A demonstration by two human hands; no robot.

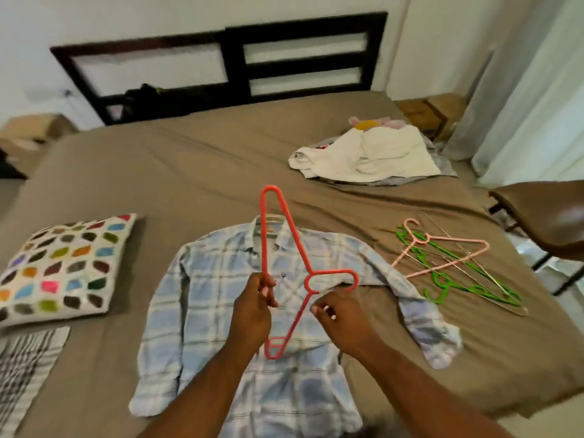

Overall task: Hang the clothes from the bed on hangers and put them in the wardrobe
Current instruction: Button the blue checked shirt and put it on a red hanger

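A light blue plaid shirt (221, 327) lies spread flat on the brown bed (177, 165), collar toward the headboard. Above it my left hand (256, 301) grips the straight bar of a red plastic hanger (292, 245), which stands on end with its hook pointing right. My right hand (339, 320) hovers just right of the hanger's lower arm, fingers loosely curled; whether it touches the hanger is unclear. A pile of white and other clothes (366, 153) sits at the bed's far right.
Pink, green and wire hangers (448, 267) lie in a heap on the bed right of the shirt. A patchwork pillow (60, 263) and a checked cloth (28, 368) are at left. A brown chair (546, 216) stands at the bed's right edge.
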